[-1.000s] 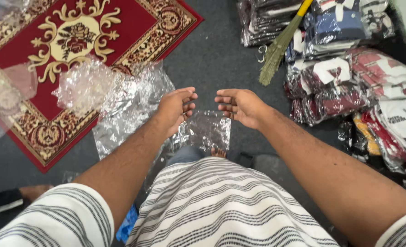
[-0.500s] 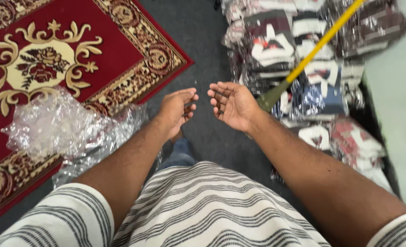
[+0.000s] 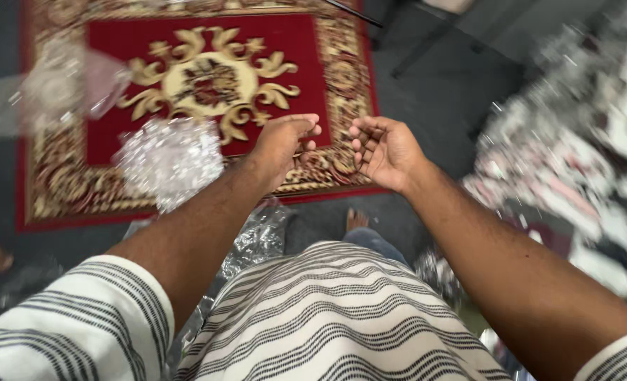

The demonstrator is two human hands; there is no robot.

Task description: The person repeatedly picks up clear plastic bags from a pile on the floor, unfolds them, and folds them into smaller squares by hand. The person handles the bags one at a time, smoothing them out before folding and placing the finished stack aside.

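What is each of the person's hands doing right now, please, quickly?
Left hand: empty, fingers loosely curled, held above the red rug.
Right hand: empty, palm up, fingers half curled.

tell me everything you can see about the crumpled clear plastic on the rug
The crumpled clear plastic is a loose, bunched-up wad of thin transparent film, shiny with many white glints and creases. It lies on the lower left part of the red rug, over its gold patterned border, reaching toward the rug's near edge. It sits left of the left hand and forearm, and nothing grips it. Whether the forearm brushes it cannot be told. More clear film lies nearer the person, on the grey floor.
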